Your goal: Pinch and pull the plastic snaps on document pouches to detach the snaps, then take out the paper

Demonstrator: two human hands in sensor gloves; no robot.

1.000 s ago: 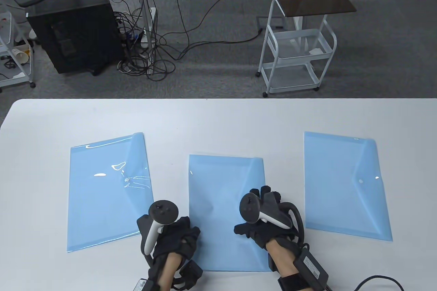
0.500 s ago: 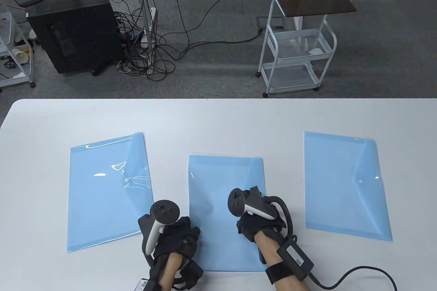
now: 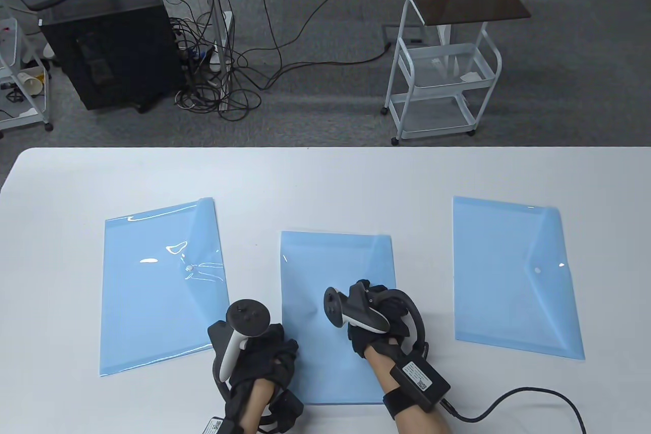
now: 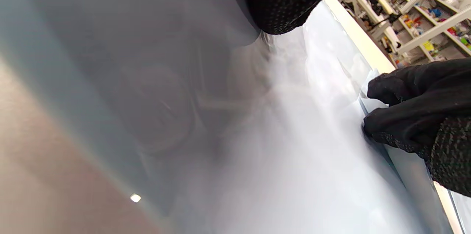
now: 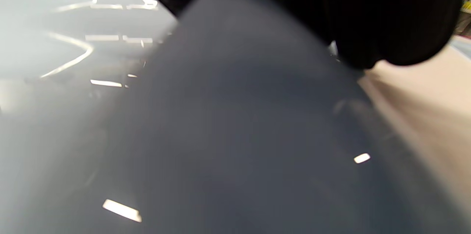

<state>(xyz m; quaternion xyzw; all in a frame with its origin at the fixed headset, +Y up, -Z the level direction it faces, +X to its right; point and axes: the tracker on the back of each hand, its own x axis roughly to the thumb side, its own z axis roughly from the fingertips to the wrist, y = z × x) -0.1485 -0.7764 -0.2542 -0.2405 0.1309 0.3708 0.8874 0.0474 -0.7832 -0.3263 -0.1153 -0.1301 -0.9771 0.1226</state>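
Three light-blue document pouches lie on the white table (image 3: 325,179). The middle pouch (image 3: 325,266) has both gloved hands on it. My left hand (image 3: 277,352) presses its lower left edge, and a left fingertip (image 4: 283,6) bears down on the plastic (image 4: 294,153). My right hand (image 3: 362,287) is over the pouch's middle, and in the left wrist view my right hand (image 4: 371,105) pinches a pale flap edge. The flap (image 5: 239,116) fills the right wrist view, blurred, under my right hand (image 5: 349,13). This pouch's snap is hidden.
The left pouch (image 3: 157,281) with its snap (image 3: 189,267) and the right pouch (image 3: 513,276) with its snap (image 3: 537,269) lie flat either side. A cable (image 3: 534,398) trails from my right wrist. Behind the table stand a white cart (image 3: 442,93) and a computer tower (image 3: 112,47).
My right hand has moved left from the middle pouch's right edge to over its middle, turning its wrist. My left hand has stayed in place.
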